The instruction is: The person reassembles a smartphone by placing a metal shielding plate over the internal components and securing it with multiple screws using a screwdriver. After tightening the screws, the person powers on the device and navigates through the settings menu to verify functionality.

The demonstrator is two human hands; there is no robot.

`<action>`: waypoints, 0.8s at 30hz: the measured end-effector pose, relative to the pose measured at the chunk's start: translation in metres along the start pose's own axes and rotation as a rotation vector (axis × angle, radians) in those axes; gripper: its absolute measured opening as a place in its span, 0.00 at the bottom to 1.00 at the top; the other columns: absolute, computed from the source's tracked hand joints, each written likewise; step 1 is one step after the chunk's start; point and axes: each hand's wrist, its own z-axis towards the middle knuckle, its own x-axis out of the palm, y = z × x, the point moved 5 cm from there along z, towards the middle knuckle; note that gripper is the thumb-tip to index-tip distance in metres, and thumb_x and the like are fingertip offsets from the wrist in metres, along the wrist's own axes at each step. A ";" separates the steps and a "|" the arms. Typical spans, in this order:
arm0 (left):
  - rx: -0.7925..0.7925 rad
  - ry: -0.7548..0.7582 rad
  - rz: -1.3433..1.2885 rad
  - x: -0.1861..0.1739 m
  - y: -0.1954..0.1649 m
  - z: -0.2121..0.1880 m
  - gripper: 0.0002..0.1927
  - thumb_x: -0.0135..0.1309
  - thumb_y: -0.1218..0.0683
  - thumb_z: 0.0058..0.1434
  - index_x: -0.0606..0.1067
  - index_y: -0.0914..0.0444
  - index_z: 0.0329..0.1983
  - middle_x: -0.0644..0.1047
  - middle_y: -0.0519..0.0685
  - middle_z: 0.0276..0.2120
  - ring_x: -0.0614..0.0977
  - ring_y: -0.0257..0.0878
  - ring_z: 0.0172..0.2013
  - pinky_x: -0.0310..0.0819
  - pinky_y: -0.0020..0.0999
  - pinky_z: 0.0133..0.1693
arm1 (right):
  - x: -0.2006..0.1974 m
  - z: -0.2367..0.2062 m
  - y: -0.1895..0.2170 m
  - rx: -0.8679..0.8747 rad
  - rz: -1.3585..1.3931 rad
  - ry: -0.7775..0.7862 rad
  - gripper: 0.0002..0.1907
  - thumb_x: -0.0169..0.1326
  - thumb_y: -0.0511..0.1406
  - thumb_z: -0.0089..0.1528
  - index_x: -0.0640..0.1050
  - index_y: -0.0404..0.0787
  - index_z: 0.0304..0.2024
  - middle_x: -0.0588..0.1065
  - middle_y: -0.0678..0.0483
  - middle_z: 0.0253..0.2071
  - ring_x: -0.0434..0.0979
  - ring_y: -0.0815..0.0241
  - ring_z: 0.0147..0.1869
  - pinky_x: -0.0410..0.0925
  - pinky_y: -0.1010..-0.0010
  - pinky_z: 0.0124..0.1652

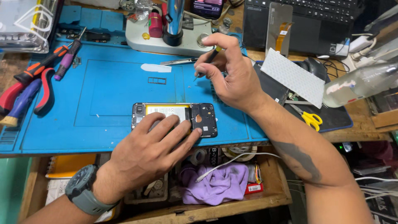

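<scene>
Far left of frame: pliers with red and blue handles lay on the blue mat, a brush beside them. Just right of these, two screwdrivers lay slanted at the upper left, one orange-black, one purple.

Lower left: left hand, watch on the wrist, rested flat with fingers spread over the opened phone. Phone lay back-up near the mat's front edge, centre of frame; yellow battery and black board cover showed. Fingertips touched the battery and the cover's lower edge.

Upper centre: a white strip and a small SIM tray lay on the mat above the phone. Microscope base stood behind them.

Right of centre: right hand was raised above the mat, thumb and forefinger pinched on a thin tool, tip pointing down-left, apart from the phone.

Right: white perforated sheet, yellow scissors, laptop at top, clear bottle at the far right.

Bottom centre: purple cloth in an open drawer.
</scene>
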 end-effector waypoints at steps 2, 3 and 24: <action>-0.013 -0.001 -0.003 0.001 0.002 -0.003 0.21 0.52 0.54 0.60 0.77 0.64 0.57 0.76 0.52 0.49 0.77 0.47 0.48 0.71 0.44 0.50 | 0.007 -0.004 -0.009 0.027 0.054 0.012 0.21 0.54 0.28 0.77 0.59 0.41 0.65 0.82 0.50 0.42 0.87 0.63 0.46 0.79 0.77 0.45; -0.021 -0.002 -0.012 0.002 0.004 -0.004 0.21 0.52 0.54 0.60 0.77 0.63 0.57 0.76 0.52 0.49 0.77 0.47 0.48 0.71 0.44 0.50 | 0.010 -0.007 -0.012 0.049 0.081 0.016 0.20 0.54 0.28 0.78 0.59 0.41 0.64 0.82 0.50 0.43 0.87 0.62 0.47 0.79 0.77 0.46; -0.497 -0.269 -0.178 -0.018 0.021 -0.005 0.15 0.66 0.53 0.60 0.79 0.62 0.47 0.79 0.48 0.42 0.79 0.45 0.45 0.64 0.45 0.51 | 0.011 -0.027 0.032 -0.228 0.287 0.036 0.22 0.50 0.30 0.74 0.52 0.44 0.61 0.78 0.41 0.47 0.85 0.54 0.46 0.80 0.68 0.47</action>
